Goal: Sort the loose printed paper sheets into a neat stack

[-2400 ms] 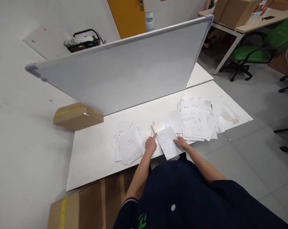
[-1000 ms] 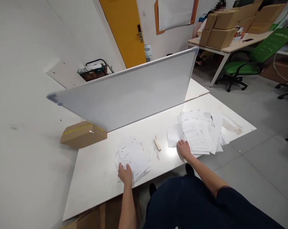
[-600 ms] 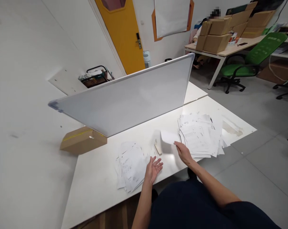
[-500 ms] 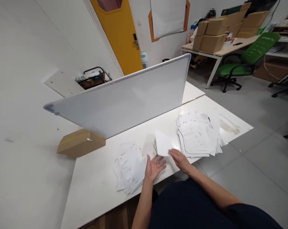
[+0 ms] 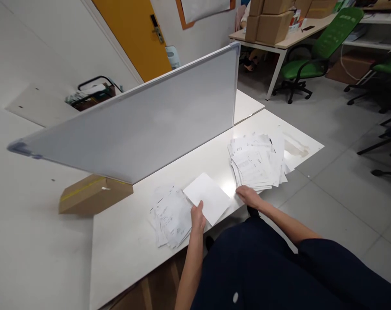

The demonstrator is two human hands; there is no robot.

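My left hand (image 5: 198, 218) grips a blank white sheet of paper (image 5: 208, 199) at its near-left edge, thumb on top. The sheet lies roughly level at the front of the white table, partly over a loose pile of printed papers (image 5: 172, 217) on the left. My right hand (image 5: 248, 197) is closed at the near-left corner of a thicker, uneven stack of printed papers (image 5: 255, 163). Its fingertips point down towards the tabletop, and whatever they pinch is hidden.
A whiteboard (image 5: 169, 112) stands tilted along the back of the white table (image 5: 117, 254). At the left end sits a cardboard box (image 5: 95, 196). Beyond are a green chair (image 5: 324, 47), a desk with stacked boxes (image 5: 273, 28) and a yellow door (image 5: 130, 34).
The white sheet, upright and curled by my right hand before, now lies flatter in my left hand. My open left hand has closed on it. My right hand has moved to the right stack's corner.
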